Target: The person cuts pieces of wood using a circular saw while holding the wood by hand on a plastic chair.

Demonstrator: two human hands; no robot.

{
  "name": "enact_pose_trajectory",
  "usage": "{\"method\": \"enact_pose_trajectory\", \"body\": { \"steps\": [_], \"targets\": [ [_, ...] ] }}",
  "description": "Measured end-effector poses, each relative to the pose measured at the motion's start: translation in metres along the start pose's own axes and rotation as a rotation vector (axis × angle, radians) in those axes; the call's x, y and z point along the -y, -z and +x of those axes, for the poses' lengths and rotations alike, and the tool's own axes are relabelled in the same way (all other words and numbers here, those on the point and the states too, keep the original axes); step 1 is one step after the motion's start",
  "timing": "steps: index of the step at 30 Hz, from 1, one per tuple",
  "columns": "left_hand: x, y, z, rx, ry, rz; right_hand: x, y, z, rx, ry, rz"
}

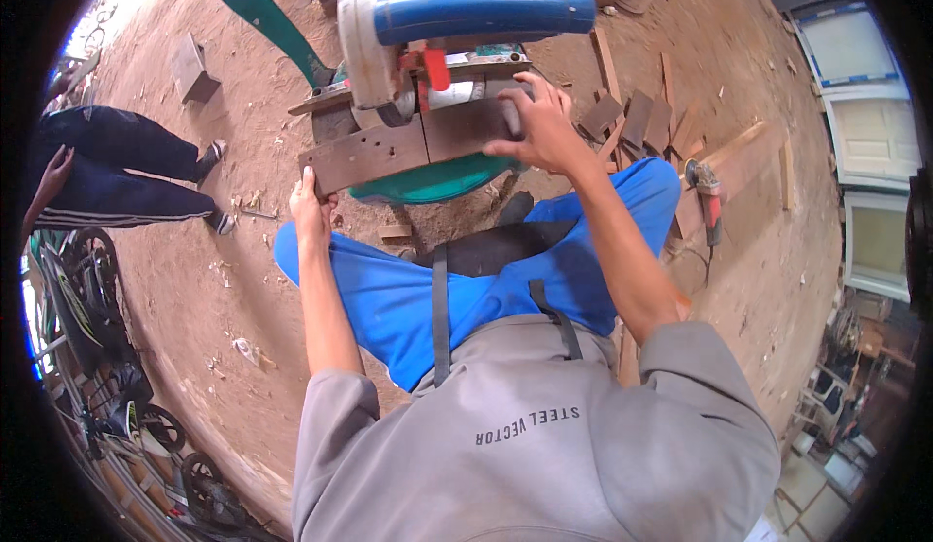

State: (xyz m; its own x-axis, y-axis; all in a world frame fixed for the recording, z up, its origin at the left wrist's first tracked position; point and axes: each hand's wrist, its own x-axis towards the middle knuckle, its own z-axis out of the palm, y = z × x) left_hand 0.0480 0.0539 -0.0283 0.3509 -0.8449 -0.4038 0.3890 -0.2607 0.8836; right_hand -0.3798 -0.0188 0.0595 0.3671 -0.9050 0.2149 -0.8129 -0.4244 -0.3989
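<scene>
Dark wooden board (374, 156): located at the upper centre of the frame, set aslant with its left end lower than its right. The pale guard (365, 41) and blue handle (486, 9) of a cutting machine stand above it in the frame; a rounded green surface (428, 184) shows below its near edge.

Left hand (311, 209): pinches the left end, thumb laid on the broad face, fingers curled behind the end and partly hidden. Right hand (546, 126): thumb and fingers parted widely, gripping the right end across its width.

Condition: several small dark holes mark the left portion. A thin dark line crosses the board near mid-length (whether a full cut, a joint or a mark cannot be told).

Handling: expect a stiff workpiece of moderate weight, with dry faces offering fair grip. Corners are likely to be hard and may splinter. Regard the line as a possible weak point; support the board on both sides of it. Take hold at the outer ends, thumbs on top, fingers well away from the guard.

Surroundings: loose dark wooden pieces (637, 114) lie on the ground at the upper right; an angle grinder (710, 204) rests at the right.
</scene>
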Motion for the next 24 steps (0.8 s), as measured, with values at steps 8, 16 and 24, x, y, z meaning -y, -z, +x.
{"method": "enact_pose_trajectory", "body": {
  "steps": [8, 16, 24],
  "targets": [
    [-0.002, -0.032, 0.02, -0.221, -0.324, 0.551, -0.012, -0.017, 0.0, -0.012, -0.057, 0.001],
    [-0.006, -0.033, 0.035, -0.351, -0.702, 0.937, -0.003, -0.032, 0.02, -0.049, -0.048, -0.037],
    [0.002, -0.035, 0.033, -0.288, -0.706, 0.858, 0.043, 0.034, 0.006, -0.449, -0.057, 0.055]
  ]
}}
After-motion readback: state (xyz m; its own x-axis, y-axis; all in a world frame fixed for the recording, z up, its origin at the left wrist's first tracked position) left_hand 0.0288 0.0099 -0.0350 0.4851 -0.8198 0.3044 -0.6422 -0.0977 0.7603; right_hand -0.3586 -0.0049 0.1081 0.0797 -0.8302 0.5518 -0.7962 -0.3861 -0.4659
